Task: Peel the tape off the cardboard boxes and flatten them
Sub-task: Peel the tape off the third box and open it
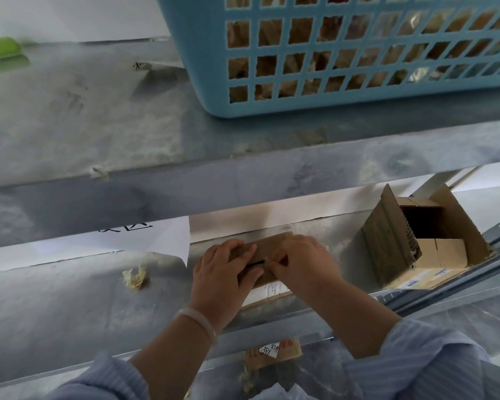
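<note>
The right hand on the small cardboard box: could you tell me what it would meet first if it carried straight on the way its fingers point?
The right hand points up-left across the small brown cardboard box toward the left hand. It would probably meet the left hand's fingers first, though depth is unclear here.

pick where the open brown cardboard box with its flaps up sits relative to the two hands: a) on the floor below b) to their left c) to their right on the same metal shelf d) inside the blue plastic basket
c: the open brown cardboard box stands on the grey metal shelf to the right of the left hand and right hand, which work on a flat cardboard piece.
</note>
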